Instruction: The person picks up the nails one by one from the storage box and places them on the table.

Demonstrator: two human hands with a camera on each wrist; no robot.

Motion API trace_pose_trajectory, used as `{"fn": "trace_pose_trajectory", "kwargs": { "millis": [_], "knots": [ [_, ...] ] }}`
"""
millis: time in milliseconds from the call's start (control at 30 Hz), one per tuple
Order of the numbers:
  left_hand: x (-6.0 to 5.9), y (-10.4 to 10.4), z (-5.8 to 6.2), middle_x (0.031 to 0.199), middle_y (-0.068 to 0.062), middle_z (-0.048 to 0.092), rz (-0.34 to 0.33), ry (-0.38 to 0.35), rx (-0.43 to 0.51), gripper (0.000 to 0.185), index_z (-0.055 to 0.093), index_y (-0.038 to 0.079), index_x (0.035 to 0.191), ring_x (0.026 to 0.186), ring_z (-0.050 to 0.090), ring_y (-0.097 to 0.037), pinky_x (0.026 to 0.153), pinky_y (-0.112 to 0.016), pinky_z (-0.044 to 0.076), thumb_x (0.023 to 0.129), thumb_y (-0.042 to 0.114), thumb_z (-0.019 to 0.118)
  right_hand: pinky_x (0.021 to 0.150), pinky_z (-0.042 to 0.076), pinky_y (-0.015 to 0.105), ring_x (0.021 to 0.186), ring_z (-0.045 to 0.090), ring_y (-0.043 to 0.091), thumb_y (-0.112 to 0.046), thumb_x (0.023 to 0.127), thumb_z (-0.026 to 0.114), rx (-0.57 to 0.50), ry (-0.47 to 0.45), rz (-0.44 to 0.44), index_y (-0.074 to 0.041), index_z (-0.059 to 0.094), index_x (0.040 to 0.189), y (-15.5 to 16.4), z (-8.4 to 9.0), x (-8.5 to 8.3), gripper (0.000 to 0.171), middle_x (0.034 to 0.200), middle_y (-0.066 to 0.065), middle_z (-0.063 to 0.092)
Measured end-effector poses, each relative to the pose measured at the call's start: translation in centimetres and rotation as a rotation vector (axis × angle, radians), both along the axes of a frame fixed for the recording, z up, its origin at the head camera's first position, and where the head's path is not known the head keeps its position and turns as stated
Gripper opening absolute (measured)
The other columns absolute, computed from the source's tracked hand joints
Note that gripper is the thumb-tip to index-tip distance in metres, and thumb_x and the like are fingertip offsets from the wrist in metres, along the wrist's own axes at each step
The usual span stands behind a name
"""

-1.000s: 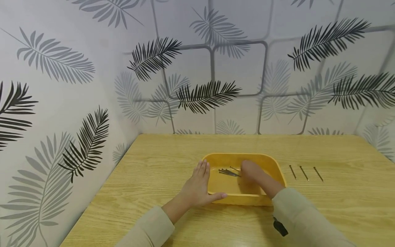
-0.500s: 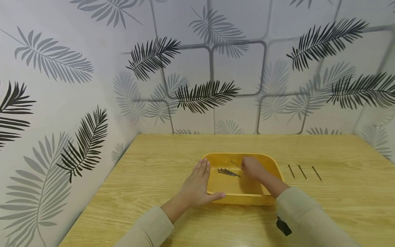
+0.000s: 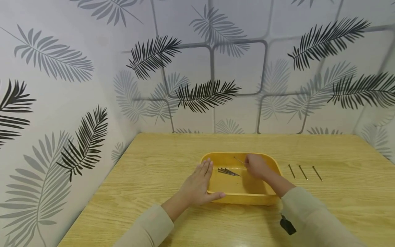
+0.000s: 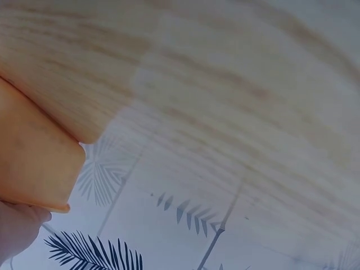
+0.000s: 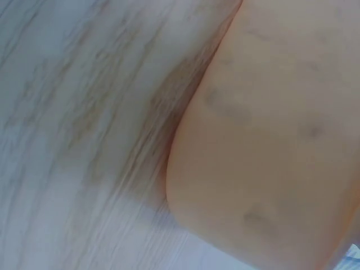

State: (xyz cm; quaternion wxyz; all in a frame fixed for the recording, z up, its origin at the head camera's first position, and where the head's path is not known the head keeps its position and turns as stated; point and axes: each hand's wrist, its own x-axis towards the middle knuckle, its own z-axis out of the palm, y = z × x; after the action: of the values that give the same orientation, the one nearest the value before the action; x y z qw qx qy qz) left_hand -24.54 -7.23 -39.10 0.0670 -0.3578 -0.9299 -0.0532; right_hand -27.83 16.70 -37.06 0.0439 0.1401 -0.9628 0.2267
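While the left hand (image 3: 197, 187) lies flat against the left wall of the yellow tray (image 3: 243, 199), its fingers are straight and together, pointing away from the person, and its thumb runs along the near rim. It presses on the tray and grasps nothing. The right hand (image 3: 256, 165) is above the inside of the tray, near the far right part, with its fingers curled together on a single nail (image 3: 239, 160). This nail is lifted off the tray floor and sticks out to the left from the fingertips, slightly tilted. A small bunch of nails (image 3: 228, 172) lies on the tray floor, left of the right hand and apart from it, between the two hands. The tray stands on a wooden table (image 3: 154, 164), about in the middle of it. To the right of the tray, three more nails (image 3: 303, 172) lie on the table side by side, apart from each other and almost parallel. Both arms wear light beige sleeves (image 3: 311, 219). Behind the table is a wall with a leaf pattern (image 3: 206, 94). The left wrist view shows only a corner of the tray (image 4: 34, 163) and the blurred wood, and the right wrist view is too blurred to tell more than the tray's orange surface (image 5: 270, 140) next to the wood
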Motion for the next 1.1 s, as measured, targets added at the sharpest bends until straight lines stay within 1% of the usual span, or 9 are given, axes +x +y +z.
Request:
{"fn": "trace_pose_trajectory", "kwargs": {
  "millis": [167,267,400,533,700,767,933,1100],
  "knots": [
    [0.0,0.0,0.1,0.153,-0.024,0.014,-0.003,0.009,-0.006,0.108,0.015,-0.008,0.145,0.143,0.014,-0.034,0.115,-0.040,0.021,0.081,0.079,0.013,0.063,0.048,0.038,0.070,0.055,0.026,0.004,0.089,0.050,-0.035,0.002,-0.012,0.011,0.055,0.086,0.7,0.4,0.0,0.009,0.080,0.021,0.059],
    [-0.1,0.0,0.1,0.153,-0.024,0.015,-0.005,0.016,-0.013,0.109,0.016,-0.008,0.145,0.143,0.015,-0.034,0.115,-0.040,0.022,0.080,0.080,0.009,0.063,0.049,0.038,0.069,0.056,0.026,0.003,0.089,0.051,-0.026,0.028,-0.017,0.010,0.055,0.085,1.3,0.5,-0.1,0.009,0.080,0.021,0.059],
    [-0.1,0.0,0.1,0.153,-0.024,0.016,-0.010,0.018,-0.015,0.109,0.016,-0.007,0.145,0.143,0.016,-0.033,0.115,-0.040,0.022,0.080,0.080,0.007,0.063,0.049,0.038,0.067,0.055,0.025,0.003,0.089,0.051,-0.020,0.059,-0.029,0.010,0.055,0.084,2.0,0.6,-0.1,0.009,0.078,0.021,0.059],
    [-0.1,0.0,0.1,0.152,-0.024,0.017,-0.015,0.015,-0.001,0.110,0.017,-0.007,0.145,0.143,0.017,-0.033,0.115,-0.040,0.022,0.079,0.080,0.005,0.062,0.048,0.038,0.066,0.054,0.025,0.002,0.089,0.051,-0.023,0.072,-0.037,0.010,0.055,0.085,2.5,0.8,-0.1,0.010,0.079,0.021,0.059],
    [-0.2,-0.1,-0.1,0.152,-0.024,0.018,-0.021,0.013,0.018,0.116,0.018,-0.008,0.144,0.142,0.018,-0.033,0.115,-0.040,0.023,0.075,0.082,-0.002,0.064,0.049,0.041,0.068,0.056,0.028,0.001,0.089,0.052,-0.026,0.091,-0.048,0.011,0.055,0.085,3.2,0.9,0.1,0.011,0.079,0.022,0.060],
    [-0.2,-0.1,-0.2,0.152,-0.025,0.018,-0.022,0.010,0.019,0.118,0.018,-0.009,0.144,0.142,0.018,-0.033,0.115,-0.040,0.023,0.073,0.082,-0.004,0.065,0.050,0.042,0.070,0.057,0.029,0.000,0.090,0.052,-0.033,0.085,-0.058,0.011,0.055,0.086,3.4,1.0,0.1,0.012,0.080,0.023,0.060],
    [-0.1,-0.1,-0.2,0.152,-0.024,0.018,-0.016,0.002,0.013,0.118,0.018,-0.008,0.145,0.142,0.018,-0.033,0.115,-0.040,0.022,0.073,0.083,-0.005,0.065,0.050,0.041,0.072,0.058,0.030,-0.001,0.091,0.050,-0.050,0.074,-0.085,0.011,0.056,0.089,3.8,1.3,0.2,0.014,0.083,0.024,0.061],
    [0.0,-0.1,-0.1,0.152,-0.023,0.017,-0.012,0.004,0.008,0.116,0.017,-0.008,0.145,0.143,0.017,-0.033,0.116,-0.040,0.021,0.074,0.082,-0.003,0.066,0.050,0.043,0.071,0.057,0.030,0.000,0.090,0.051,-0.051,0.108,-0.100,0.012,0.057,0.087,4.2,1.7,0.2,0.013,0.080,0.024,0.061]
  ]
}}
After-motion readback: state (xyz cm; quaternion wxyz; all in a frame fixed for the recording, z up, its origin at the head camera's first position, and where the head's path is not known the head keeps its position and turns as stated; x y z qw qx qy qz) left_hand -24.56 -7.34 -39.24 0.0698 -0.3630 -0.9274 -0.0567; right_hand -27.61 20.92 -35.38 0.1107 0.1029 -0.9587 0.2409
